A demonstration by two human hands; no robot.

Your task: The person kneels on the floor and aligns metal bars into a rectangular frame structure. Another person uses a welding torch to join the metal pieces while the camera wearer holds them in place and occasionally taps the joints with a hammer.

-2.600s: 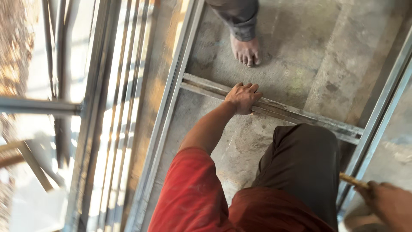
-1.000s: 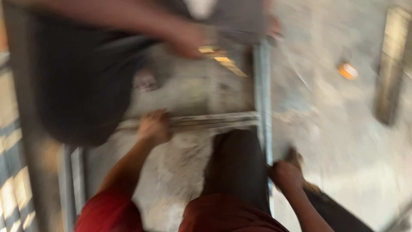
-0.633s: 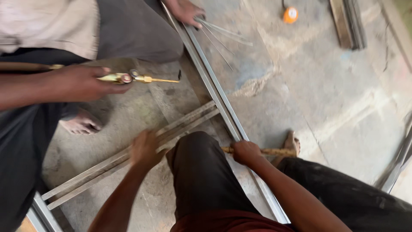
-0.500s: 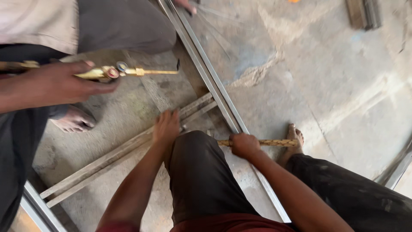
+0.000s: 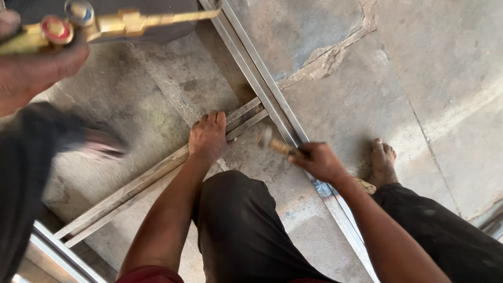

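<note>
While the left hand pressed flat, fingers spread, on the cross bar, the right hand gripped a hammer closed-fisted beside it.

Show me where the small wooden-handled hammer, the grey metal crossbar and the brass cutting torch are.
small wooden-handled hammer [image 5: 276, 145], head view, on the wooden handle near its head
grey metal crossbar [image 5: 137, 184], head view, on its middle stretch
brass cutting torch [image 5: 137, 22], head view, on its brass body

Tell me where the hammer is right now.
The hammer is mid-frame in the head view, gripped by the right hand, its head raised just left of the long steel rail, near the crossbar joint.
</note>
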